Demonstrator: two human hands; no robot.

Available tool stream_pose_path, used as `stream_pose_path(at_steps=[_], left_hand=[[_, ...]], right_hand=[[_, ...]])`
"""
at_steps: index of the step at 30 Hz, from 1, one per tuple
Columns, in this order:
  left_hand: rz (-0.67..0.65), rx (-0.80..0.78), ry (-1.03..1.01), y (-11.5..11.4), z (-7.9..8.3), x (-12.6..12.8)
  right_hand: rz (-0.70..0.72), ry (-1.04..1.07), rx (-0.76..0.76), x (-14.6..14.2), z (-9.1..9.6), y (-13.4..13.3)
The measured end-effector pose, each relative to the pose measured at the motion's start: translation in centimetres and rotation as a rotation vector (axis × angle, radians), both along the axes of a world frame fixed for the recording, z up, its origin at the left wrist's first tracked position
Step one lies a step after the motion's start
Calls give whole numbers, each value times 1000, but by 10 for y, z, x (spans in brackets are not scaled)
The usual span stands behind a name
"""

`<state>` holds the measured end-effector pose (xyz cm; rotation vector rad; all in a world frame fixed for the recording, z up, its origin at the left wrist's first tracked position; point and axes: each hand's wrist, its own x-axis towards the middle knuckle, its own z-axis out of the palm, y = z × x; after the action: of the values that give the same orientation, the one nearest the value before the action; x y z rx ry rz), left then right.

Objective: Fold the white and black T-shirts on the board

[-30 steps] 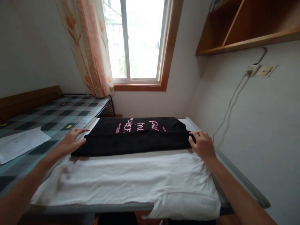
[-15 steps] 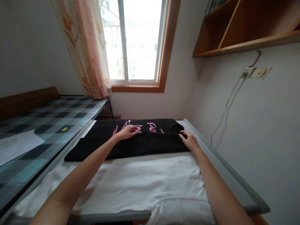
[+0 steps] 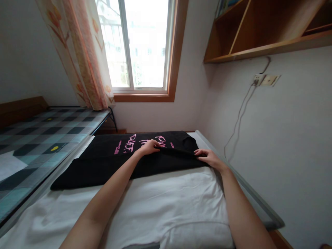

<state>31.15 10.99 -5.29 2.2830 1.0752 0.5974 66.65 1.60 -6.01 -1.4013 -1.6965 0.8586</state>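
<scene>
A black T-shirt (image 3: 103, 169) with pink lettering lies across the far part of the table, its near side folded over toward the window. My left hand (image 3: 150, 147) is closed on the folded edge near the middle, just below the lettering. Farther right, my right hand (image 3: 210, 159) pinches the same edge close to the collar end. Between the two hands the edge is slightly raised. A white T-shirt (image 3: 166, 204) is spread flat nearer to me, under my forearms, and part of it hangs over the near edge.
The grey-rimmed table (image 3: 259, 204) stands against the right wall. On the left is a bed with a checked cover (image 3: 75, 121) and a sheet of paper (image 3: 10, 166). A wooden shelf (image 3: 220, 57) juts out at upper right, above a plugged-in cord (image 3: 240, 117).
My left hand has moved right along the folded edge, and my right hand has shifted slightly lower. The edge between them is pulled up a little. The view has turned slightly to the right.
</scene>
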Motion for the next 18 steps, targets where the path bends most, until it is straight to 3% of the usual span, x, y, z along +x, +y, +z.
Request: stream_pose_path(at_steps=[3, 6, 9, 14, 16, 18], left_hand=[[-48, -56, -51, 1, 0, -6], [-80, -117, -78, 1, 0, -11], [-49, -150, -123, 0, 3, -14], [-4, -295, -352, -1, 16, -12], [20, -313, -374, 0, 18, -8], [87, -219, -280, 0, 15, -2]], right_hand=[[108, -36, -50, 5, 9, -7], [100, -32, -107, 6, 14, -11], [1, 41, -131, 1, 16, -11], [-209, 407, -16, -7, 15, -4], [-313, 402, 12, -8, 10, 2], [-429, 238, 36, -8, 1, 9]])
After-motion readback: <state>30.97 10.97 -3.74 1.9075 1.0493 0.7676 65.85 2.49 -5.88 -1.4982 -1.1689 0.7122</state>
